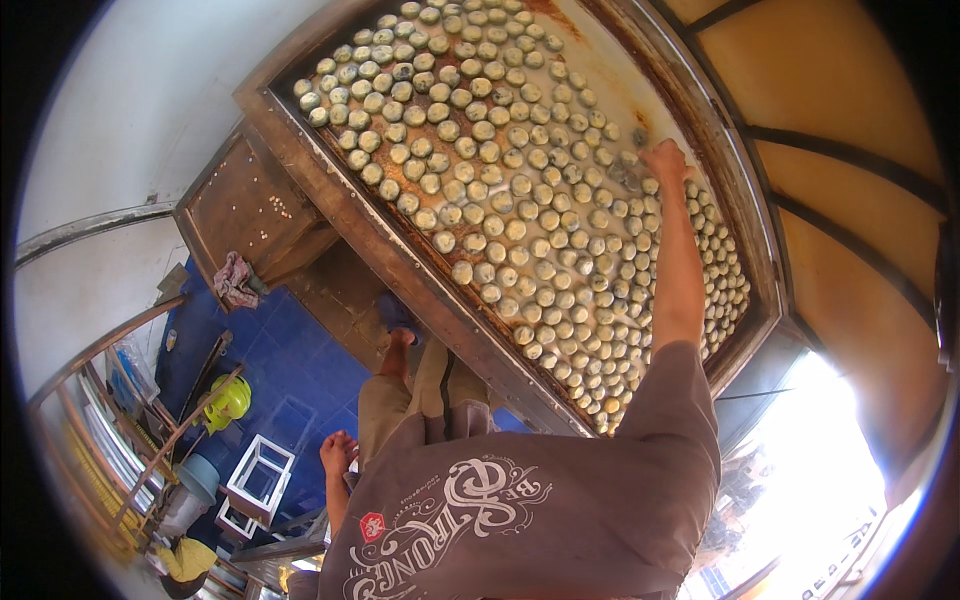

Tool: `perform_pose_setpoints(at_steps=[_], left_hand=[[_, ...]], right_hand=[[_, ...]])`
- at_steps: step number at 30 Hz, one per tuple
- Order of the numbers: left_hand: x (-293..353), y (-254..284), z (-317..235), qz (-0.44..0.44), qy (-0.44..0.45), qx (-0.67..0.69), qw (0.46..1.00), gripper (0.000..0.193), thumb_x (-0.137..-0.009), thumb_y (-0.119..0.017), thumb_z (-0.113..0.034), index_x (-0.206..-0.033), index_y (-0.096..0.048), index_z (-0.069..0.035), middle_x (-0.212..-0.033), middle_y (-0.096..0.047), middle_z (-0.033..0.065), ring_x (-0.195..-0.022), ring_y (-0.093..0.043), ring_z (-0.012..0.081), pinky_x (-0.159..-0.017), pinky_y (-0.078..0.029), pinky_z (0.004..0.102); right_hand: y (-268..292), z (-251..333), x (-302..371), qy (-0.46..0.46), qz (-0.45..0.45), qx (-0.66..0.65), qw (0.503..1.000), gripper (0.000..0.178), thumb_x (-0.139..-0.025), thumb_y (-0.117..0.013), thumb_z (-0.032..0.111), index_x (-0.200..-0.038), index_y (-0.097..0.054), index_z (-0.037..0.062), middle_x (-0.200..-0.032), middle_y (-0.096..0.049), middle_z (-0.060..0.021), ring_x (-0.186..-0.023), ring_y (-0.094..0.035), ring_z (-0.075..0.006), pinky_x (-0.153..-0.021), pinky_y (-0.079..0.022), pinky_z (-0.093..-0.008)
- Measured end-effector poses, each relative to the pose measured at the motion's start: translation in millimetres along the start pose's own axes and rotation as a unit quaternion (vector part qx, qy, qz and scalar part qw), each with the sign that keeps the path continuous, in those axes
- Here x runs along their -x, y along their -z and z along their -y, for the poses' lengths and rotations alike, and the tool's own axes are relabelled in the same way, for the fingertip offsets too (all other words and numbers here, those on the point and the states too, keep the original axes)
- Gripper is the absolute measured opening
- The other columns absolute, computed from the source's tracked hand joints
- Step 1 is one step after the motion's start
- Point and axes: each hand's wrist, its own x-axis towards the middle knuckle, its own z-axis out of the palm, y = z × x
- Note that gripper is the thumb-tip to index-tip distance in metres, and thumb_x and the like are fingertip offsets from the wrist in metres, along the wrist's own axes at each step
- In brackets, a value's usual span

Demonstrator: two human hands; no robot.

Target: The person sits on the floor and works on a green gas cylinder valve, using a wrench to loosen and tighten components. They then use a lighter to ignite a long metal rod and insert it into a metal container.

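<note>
Food workshop, apparently: wide tray (615, 75) crowded with round cakes (521, 184).

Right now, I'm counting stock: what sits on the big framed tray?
Many small round pieces spread across the tray; a bare, brown-stained strip shows along its far side. The right hand and forearm cover part of it; what lies directly beneath them is hidden.

Worn on the left of my head, the fisheye camera looks steeply down over my dark brown cotton T-shirt (600, 500), close below, toward my right hand (666, 163), farther off above the slanting, brown wood-framed bench (370, 240); blue tiled floor (275, 345) shows leftward.
</note>
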Motion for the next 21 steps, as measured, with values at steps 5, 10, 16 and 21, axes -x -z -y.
perform_pose_setpoints(at_steps=[5, 10, 16, 21], left_hand=[[2.1, 4.6, 6.5, -0.001, 0.016, -0.008, 1.000, 0.020, -0.095, -0.066, -0.029, -0.101, -0.064, -0.011, -0.089, -0.066, 0.0032, -0.076, -0.066, 0.0180, -0.064, -0.054, 0.0357], [3.7, 8.6, 8.8, 0.012, -0.004, 0.023, 1.000, 0.023, -0.094, -0.067, -0.032, -0.103, -0.064, -0.011, -0.091, -0.067, 0.0032, -0.077, -0.066, 0.0177, -0.065, -0.055, 0.0350], [2.9, 6.7, 11.2, 0.011, 0.004, 0.019, 1.000, 0.029, -0.092, -0.070, -0.033, -0.107, -0.064, -0.010, -0.095, -0.066, 0.0040, -0.081, -0.066, 0.0191, -0.066, -0.056, 0.0358], [-3.9, 4.3, 14.9, 0.015, 0.008, 0.012, 1.000, 0.029, -0.092, -0.069, -0.033, -0.108, -0.064, -0.009, -0.097, -0.066, 0.0041, -0.083, -0.066, 0.0203, -0.068, -0.055, 0.0375]], right_hand=[[2.4, 19.9, -8.6, -0.006, -0.036, -0.031, 0.999, 0.044, -0.079, -0.078, 0.047, -0.095, -0.062, 0.0092, -0.085, -0.070, -0.0078, -0.091, -0.065, -0.0289, -0.090, -0.032, -0.0543], [1.1, 23.4, -4.2, 0.042, -0.038, -0.027, 0.998, 0.038, -0.080, -0.077, 0.046, -0.096, -0.066, 0.0125, -0.092, -0.071, -0.0082, -0.095, -0.065, -0.0287, -0.092, -0.033, -0.0560], [-6.1, -20.8, 20.9, 0.068, -0.047, -0.018, 0.996, 0.035, -0.084, -0.074, 0.039, -0.110, -0.068, 0.0165, -0.099, -0.071, -0.0061, -0.104, -0.063, -0.0273, -0.093, -0.033, -0.0507], [-8.5, -28.7, 32.0, 0.088, -0.052, -0.006, 0.995, 0.048, -0.083, -0.075, 0.040, -0.123, -0.067, 0.0154, -0.106, -0.070, -0.0071, -0.102, -0.064, -0.0280, -0.089, -0.038, -0.0526]])
